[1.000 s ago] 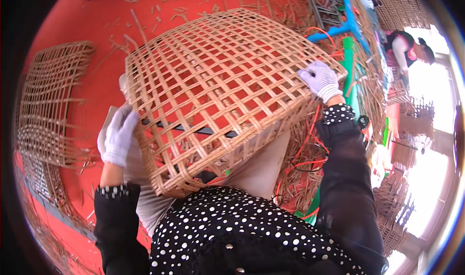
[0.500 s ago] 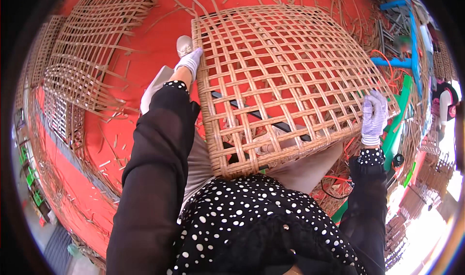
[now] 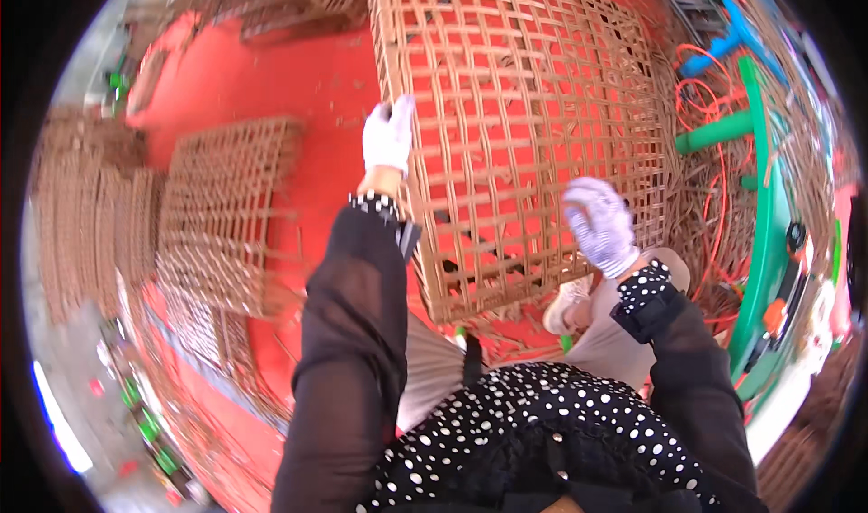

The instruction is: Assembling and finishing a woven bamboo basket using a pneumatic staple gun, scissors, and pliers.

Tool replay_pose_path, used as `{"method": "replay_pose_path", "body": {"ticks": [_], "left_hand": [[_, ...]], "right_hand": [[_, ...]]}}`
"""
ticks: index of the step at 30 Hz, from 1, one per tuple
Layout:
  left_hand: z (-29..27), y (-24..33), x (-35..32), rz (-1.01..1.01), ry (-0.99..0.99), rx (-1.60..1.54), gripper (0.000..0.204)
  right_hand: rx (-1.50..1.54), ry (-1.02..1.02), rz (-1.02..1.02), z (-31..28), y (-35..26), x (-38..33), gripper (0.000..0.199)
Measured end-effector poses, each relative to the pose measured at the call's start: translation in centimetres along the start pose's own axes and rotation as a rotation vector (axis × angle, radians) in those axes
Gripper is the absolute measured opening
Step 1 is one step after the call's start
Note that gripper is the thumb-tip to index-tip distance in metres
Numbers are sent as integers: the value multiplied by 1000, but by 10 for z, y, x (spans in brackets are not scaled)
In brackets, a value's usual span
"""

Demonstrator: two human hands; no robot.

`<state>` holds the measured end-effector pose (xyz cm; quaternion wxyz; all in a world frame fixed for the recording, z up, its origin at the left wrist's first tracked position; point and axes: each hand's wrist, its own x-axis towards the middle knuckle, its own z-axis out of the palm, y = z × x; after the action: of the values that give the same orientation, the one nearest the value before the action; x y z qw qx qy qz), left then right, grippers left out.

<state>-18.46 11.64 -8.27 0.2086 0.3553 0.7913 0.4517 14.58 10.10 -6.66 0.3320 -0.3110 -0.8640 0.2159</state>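
A large brown woven lattice panel (image 3: 506, 133) stands tilted in front of me, its lower edge close to my knees. My left hand (image 3: 389, 138), in a white glove, grips the panel's left edge. My right hand (image 3: 601, 224), in a pale striped glove, hovers by the panel's lower right part with thumb and fingers apart; it holds nothing that I can see. Slight blur hides whether it touches the weave.
Another woven panel (image 3: 226, 206) lies on the red floor covering (image 3: 334, 88) at left, beside stacked panels (image 3: 86, 215). A green frame (image 3: 764, 215), an orange hose (image 3: 721, 197) and a blue bar (image 3: 750, 29) stand at right, amid loose strips.
The panel has tipped up and away from my lap, its lower edge lifting off my legs. My right hand has left its right corner and come inward. The view has swung leftward.
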Motion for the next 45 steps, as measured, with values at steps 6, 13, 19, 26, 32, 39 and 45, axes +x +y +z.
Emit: {"method": "replay_pose_path", "body": {"ticks": [6, 13, 19, 26, 32, 39, 45], "left_hand": [[4, 79, -35, 274, -145, -235, 23], [-14, 101, -105, 515, 23, -24, 18], [-29, 125, -163, 517, -54, -38, 12], [-38, 105, -164, 647, -52, -102, 21], [-69, 20, -174, 593, 101, 13, 31], [-96, -31, -174, 104, -78, 512, 44], [-172, 40, -198, 582, 414, 136, 55]], "right_hand": [[399, -78, 330, 28, -45, 31, 21], [-55, 598, -205, -73, 5, 166, 23], [-288, 489, -112, -166, 46, 286, 44], [-92, -95, 433, -178, 24, 314, 77], [-310, 172, 6, -139, -63, 272, 64], [-318, 153, -423, -88, -147, 175, 56], [-435, -123, -364, -52, -204, 111, 48]]}}
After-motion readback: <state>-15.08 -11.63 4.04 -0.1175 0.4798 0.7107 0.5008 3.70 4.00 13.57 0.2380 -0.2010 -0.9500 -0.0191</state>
